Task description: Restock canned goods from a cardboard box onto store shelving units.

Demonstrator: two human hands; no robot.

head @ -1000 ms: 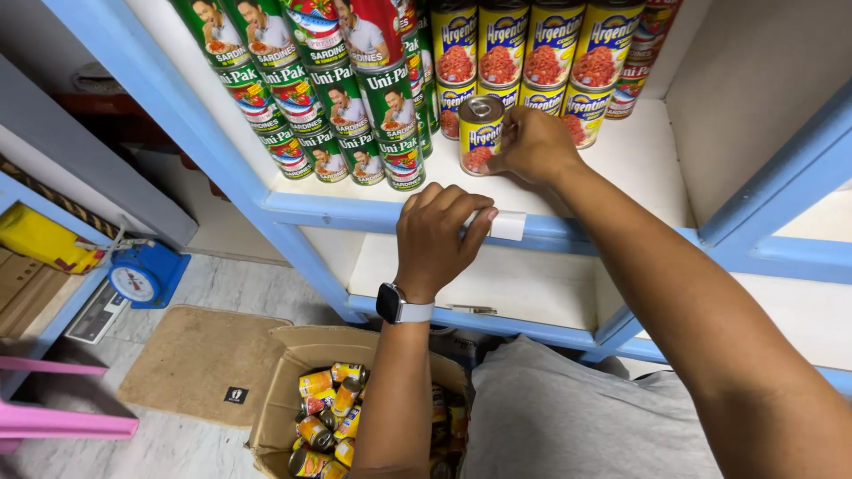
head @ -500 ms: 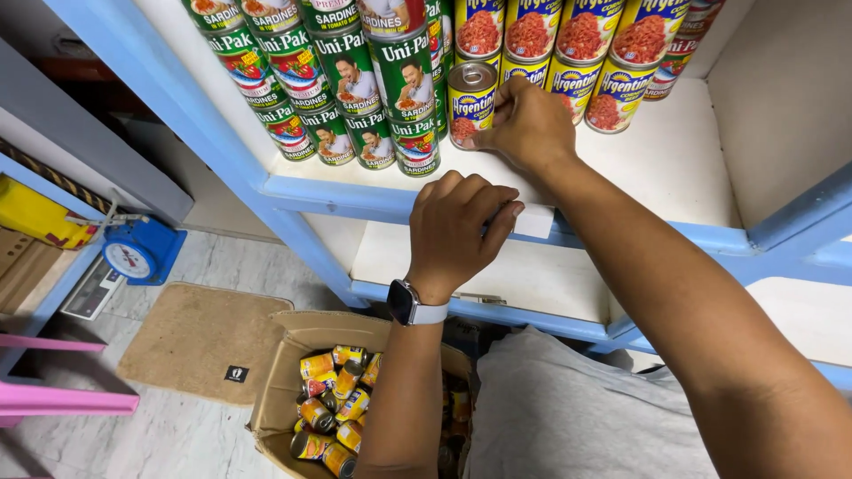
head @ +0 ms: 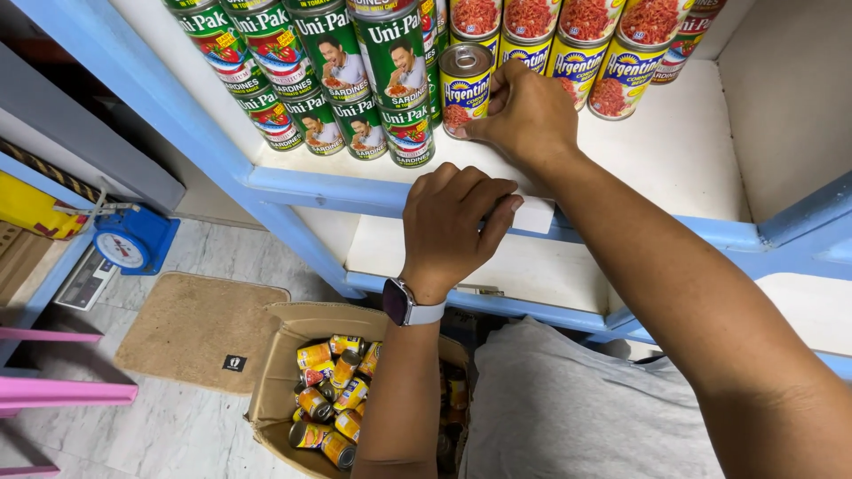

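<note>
Can [head: 465, 89] gripped, right hand [head: 530, 115]; shelf edge [head: 337, 188] near.

The light is bright and even, coming from above. Soft shadows lie under the blue shelf [head: 373, 191]. The picture is sharp, with slight wide-angle bending near the edges.

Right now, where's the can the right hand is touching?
In the head view the yellow-labelled can stands upright on the white shelf, right of the green-labelled cans, with the right hand against its right side.
</note>
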